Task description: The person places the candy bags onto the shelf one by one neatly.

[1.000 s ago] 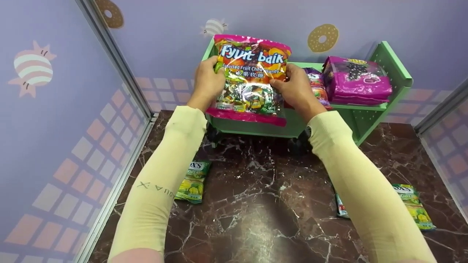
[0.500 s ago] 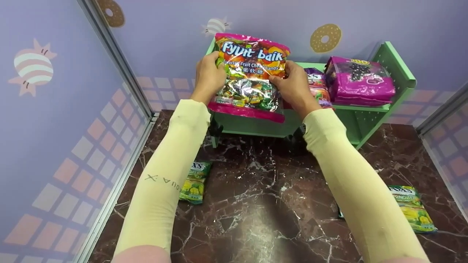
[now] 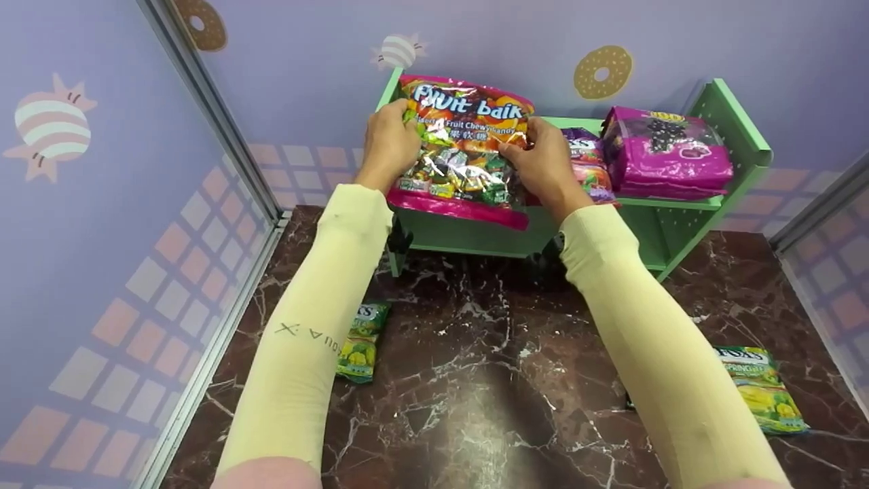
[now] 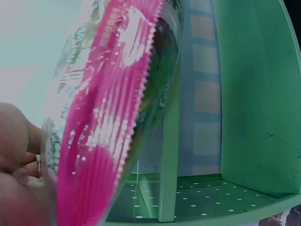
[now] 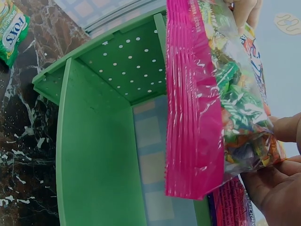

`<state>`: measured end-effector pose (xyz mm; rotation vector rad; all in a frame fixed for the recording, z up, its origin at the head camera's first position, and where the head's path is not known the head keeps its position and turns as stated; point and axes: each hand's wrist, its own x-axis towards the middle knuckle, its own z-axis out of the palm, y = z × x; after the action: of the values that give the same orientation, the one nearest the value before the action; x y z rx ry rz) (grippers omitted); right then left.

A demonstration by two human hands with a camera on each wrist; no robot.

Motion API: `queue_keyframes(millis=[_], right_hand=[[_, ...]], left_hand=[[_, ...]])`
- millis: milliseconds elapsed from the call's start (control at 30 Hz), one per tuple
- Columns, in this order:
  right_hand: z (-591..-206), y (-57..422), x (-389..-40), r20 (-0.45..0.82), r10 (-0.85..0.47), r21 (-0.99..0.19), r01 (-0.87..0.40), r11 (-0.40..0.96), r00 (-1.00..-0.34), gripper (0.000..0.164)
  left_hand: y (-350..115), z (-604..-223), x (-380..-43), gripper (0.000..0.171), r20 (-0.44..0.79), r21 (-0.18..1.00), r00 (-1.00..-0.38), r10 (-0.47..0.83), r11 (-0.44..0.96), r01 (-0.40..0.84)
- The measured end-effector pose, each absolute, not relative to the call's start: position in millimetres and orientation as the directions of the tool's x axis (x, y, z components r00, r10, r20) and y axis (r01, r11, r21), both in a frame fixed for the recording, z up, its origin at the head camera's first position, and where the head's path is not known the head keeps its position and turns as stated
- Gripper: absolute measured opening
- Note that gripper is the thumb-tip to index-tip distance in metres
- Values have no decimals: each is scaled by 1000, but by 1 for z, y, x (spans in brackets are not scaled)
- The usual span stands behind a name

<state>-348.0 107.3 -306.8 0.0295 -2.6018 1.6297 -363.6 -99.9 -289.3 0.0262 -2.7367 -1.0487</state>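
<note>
Between both hands is a shiny candy bag (image 3: 468,146) with pink sealed ends, printed with fruit, wrapped sweets showing through its clear lower half. My left hand (image 3: 392,144) grips its left edge; my right hand (image 3: 546,163) pinches its right edge, thumb on the front. The bag stands tilted at the left part of the upper tier of a green rack (image 3: 468,239); whether it touches the tier is hidden. In the right wrist view the bag's pink bottom seal (image 5: 193,103) hangs over the rack's front, thumb and fingers (image 5: 277,188) at its side.
Right of the bag on the upper tier lie a purple candy bag (image 3: 590,166) and a large magenta pack (image 3: 669,153). Green-and-yellow candy bags lie on the dark marble floor, one left (image 3: 360,346) and one right (image 3: 764,390). A patterned wall (image 3: 305,75) stands behind the rack.
The bag's top edge has dipped and leaned back a little between the hands. Both hands keep their hold and have barely moved.
</note>
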Motion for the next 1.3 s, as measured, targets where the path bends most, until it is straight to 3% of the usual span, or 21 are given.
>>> queue_keyframes(millis=[200, 567, 1033, 1300], right_hand=[[-308, 107, -345, 94, 14, -865, -75, 495, -995, 42], [-306, 107, -344, 63, 6, -827, -49, 560, -998, 64], [-313, 108, -339, 141, -68, -740, -151, 656, -988, 62], [-317, 105, -337, 179, -126, -676, -215, 705, -976, 60]], left_hand=[[-101, -291, -363, 43, 180, 630, -980, -82, 775, 50], [-98, -295, -362, 53, 169, 567, -984, -59, 822, 48], [-91, -302, -351, 74, 85, 440, -991, 102, 889, 130], [-89, -307, -347, 76, 23, 362, -979, 205, 911, 199]])
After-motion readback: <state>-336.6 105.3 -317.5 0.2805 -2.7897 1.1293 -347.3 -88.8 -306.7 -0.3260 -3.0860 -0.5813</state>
